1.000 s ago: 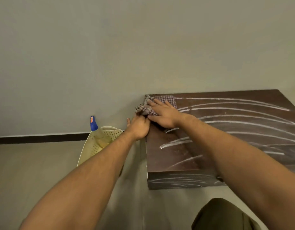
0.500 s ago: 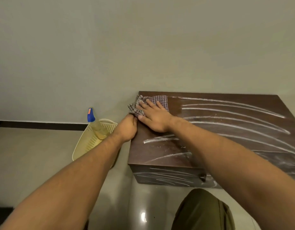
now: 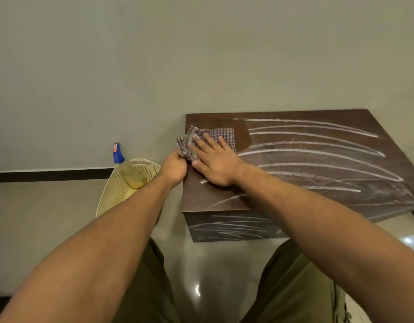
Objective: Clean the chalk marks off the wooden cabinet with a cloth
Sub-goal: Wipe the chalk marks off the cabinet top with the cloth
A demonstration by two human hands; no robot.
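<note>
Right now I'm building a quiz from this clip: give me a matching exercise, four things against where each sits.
Things:
1. cloth
2. spray bottle
3. basket
4. chalk marks

Places:
A. floor, left of the cabinet
B. across cabinet top and front
C. under the right hand
D. inside the basket

Pairs: 1-C, 2-D, 3-A, 4-B

Both forearms are bare from the frame's lower corners up to the wrists, with no sleeve, watch or band on them. The left hand (image 3: pixel 174 167) and the right hand (image 3: pixel 216 163) wear no gloves and no rings that can be made out; short fingernails show on the right fingers (image 3: pixel 204 141). Olive-green shorts or trousers (image 3: pixel 294 290) cover both thighs, with a stitched seam on the right leg.
</note>
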